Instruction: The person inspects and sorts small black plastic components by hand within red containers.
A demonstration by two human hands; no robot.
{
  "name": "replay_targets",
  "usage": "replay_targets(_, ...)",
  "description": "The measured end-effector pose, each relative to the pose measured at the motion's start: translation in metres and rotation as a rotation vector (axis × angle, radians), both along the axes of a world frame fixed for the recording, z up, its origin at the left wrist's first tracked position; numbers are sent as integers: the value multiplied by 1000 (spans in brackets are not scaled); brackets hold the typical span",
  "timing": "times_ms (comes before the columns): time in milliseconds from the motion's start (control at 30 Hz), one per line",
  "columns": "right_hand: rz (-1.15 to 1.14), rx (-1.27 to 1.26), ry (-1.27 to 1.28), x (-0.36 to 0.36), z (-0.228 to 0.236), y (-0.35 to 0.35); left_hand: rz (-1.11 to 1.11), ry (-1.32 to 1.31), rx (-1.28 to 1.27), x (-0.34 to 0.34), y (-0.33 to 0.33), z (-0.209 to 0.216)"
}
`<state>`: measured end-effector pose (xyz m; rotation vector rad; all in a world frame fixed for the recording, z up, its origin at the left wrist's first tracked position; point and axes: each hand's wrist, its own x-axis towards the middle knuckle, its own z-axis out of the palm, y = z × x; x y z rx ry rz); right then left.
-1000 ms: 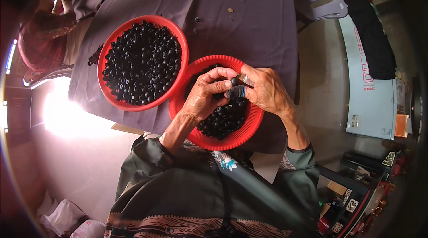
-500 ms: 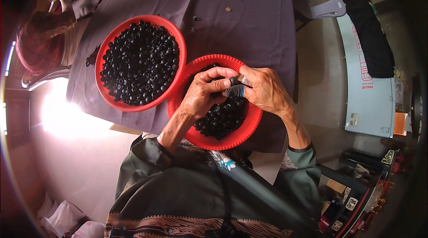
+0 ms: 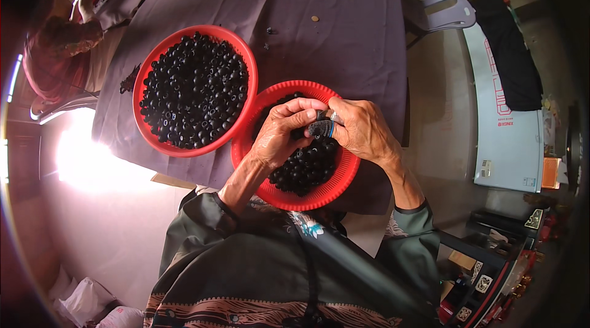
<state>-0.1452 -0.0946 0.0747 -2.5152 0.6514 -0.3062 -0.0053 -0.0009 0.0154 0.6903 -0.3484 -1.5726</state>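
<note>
One table [image 3: 344,39] under a dark grey cloth [image 3: 258,2] filled the upper half of the view, and one grey plastic chair [image 3: 445,11] stood well beyond the right fingers, at the table's far corner. A second person's patterned sleeve [image 3: 61,39] showed at the far left edge. Two red round baskets sat on the cloth. The larger basket [image 3: 147,82], heaped with small black round pieces [image 3: 193,91], lay just left of the left fingers. The smaller basket [image 3: 335,177], partly filled with the same black pieces, sat directly beneath both hands, its rim touching the larger one. The pieces were too many to count.

Two hands met over the smaller basket. The left hand [image 3: 276,137] had its fingers curled shut, the tips pinched on one small dark piece [image 3: 319,126]. The right hand [image 3: 362,131] closed on the same piece from the other side, a blue-edged band showing at its fingertips. That piece was held between the two sets of fingertips, above the heap.

Against the frame a second before, the hands stayed joined in the same place, and both baskets kept their positions.
</note>
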Motion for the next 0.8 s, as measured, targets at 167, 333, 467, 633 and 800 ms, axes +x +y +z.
replay_targets(167, -1, 0, 12, 2, 0, 1, 1, -7, 13, 1, 1, -1)
replay_targets(333, -2, -22, 7, 3, -4, 2, -22, 16, -18, 4, 2, -3)
replay_targets(467, -13, -34, 37, 3, -5, 3, 25, 21, 0, 2, 1, -6)
replay_targets(633, -12, -56, 45, 5, -4, 6, 45, 10, 13, 0, 2, -5)
replay_targets(800, 19, -93, 11, 6, -9, 7, 63, 53, 2, 1, 1, -8)
